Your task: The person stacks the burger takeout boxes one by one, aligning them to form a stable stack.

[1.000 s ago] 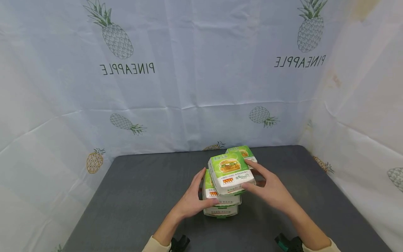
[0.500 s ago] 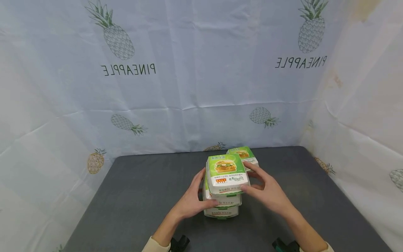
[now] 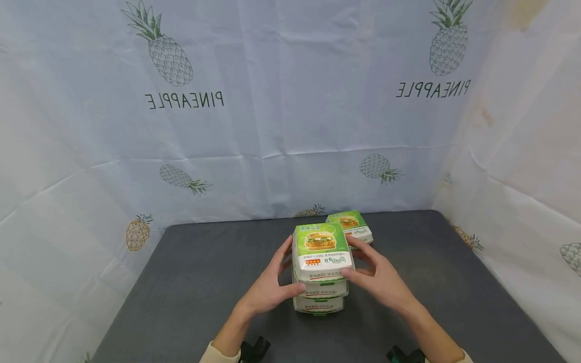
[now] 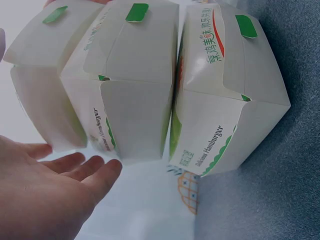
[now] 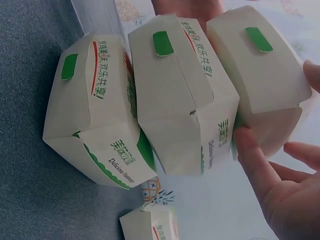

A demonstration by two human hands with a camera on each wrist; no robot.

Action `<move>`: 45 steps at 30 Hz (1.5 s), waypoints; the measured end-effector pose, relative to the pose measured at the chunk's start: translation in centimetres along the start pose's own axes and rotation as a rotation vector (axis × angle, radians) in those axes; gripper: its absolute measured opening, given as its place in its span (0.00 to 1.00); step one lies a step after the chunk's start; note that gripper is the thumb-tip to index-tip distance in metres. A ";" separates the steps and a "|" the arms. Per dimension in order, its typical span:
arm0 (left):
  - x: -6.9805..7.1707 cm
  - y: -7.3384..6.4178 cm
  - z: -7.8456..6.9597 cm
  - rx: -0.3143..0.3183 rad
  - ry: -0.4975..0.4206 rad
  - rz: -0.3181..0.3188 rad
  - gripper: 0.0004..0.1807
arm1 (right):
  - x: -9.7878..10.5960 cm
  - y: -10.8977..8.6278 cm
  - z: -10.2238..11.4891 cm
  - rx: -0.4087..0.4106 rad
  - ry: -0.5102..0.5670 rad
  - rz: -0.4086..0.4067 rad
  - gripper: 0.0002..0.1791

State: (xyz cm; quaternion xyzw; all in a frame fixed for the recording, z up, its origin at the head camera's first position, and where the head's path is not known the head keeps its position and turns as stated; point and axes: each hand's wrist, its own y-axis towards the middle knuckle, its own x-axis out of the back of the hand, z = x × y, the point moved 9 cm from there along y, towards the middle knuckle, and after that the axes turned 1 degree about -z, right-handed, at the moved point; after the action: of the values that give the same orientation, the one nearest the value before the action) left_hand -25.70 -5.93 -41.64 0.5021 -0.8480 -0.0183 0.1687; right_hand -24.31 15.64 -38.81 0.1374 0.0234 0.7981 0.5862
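Behind everything, a white cloth (image 3: 290, 121) with pineapple prints is hanging at the back and at both sides. Before it, a dark grey table (image 3: 204, 282) is carrying the boxes. Near the middle, three boxes are making a pile. The bottom box (image 4: 215, 125) is resting on the table, the middle box (image 4: 127, 105) is lying upon it, and the top box (image 3: 323, 252) is sitting highest, looking tilted in the wrist views. I cannot tell whether it is resting fully on the middle box, whose printed lid it is hiding in the head view. The right hand (image 3: 381, 275) is holding the top box by its right side, between thumb and fingers. The left hand (image 3: 265, 285) is standing at the left side of the pile with its fingers wide; whether they are touching the cardboard, I cannot tell. Behind, to the right, a far box (image 3: 348, 224) is lying on the table, and the top box is partly covering it. At the wrists, black devices (image 3: 255, 349) are showing, and on the box fronts, small green tabs (image 4: 137, 13).
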 end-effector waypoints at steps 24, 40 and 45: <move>-0.2 0.0 -0.8 -0.071 -0.019 -0.019 0.51 | -0.3 -0.3 0.2 0.056 -0.015 -0.015 0.38; -0.1 0.0 -0.8 -0.065 -0.009 -0.020 0.51 | 0.5 -0.5 0.5 0.070 -0.010 0.014 0.36; 0.0 0.0 -0.8 -0.059 -0.007 -0.019 0.51 | 1.1 -0.6 0.9 0.068 -0.037 0.020 0.34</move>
State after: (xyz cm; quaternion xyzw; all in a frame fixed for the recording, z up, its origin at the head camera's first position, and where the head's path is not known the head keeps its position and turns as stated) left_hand -25.45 -5.79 -40.91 0.5049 -0.8428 -0.0467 0.1805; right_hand -23.87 16.74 -37.87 0.1720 0.0382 0.8000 0.5735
